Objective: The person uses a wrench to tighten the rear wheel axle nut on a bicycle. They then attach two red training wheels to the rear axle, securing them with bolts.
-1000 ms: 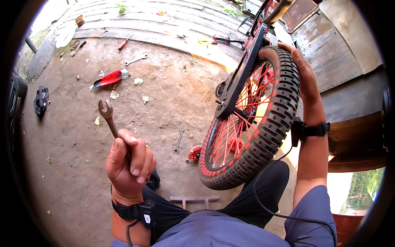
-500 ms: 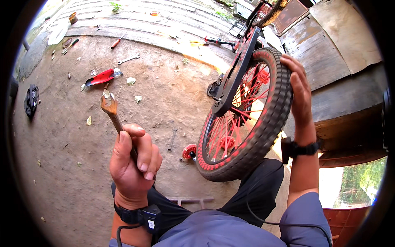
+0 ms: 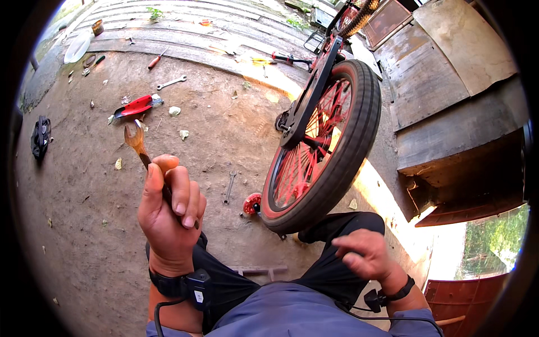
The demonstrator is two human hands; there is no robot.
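My left hand is closed around an open-ended wrench, its rust-brown jaw pointing up and away. My right hand is above my right thigh, apart from the wheel, fingers loosely bent with a gap between thumb and forefinger and nothing visible in them. Ahead of it leans a bicycle wheel with a black tyre, red rim and red spokes, its tread smeared as if spinning. A black chain guard runs along the wheel's left side. Next to the tyre's lower left is a small red wheel.
On the dirt ground lie a small wrench, another wrench, a red-handled screwdriver, a red-and-black part and a black object. Wooden boards stand at the right. A low metal frame sits between my legs.
My right hand has come off the tyre and dropped toward my lap. The wheel's tread has blurred into smooth bands. The left hand keeps its hold on the wrench.
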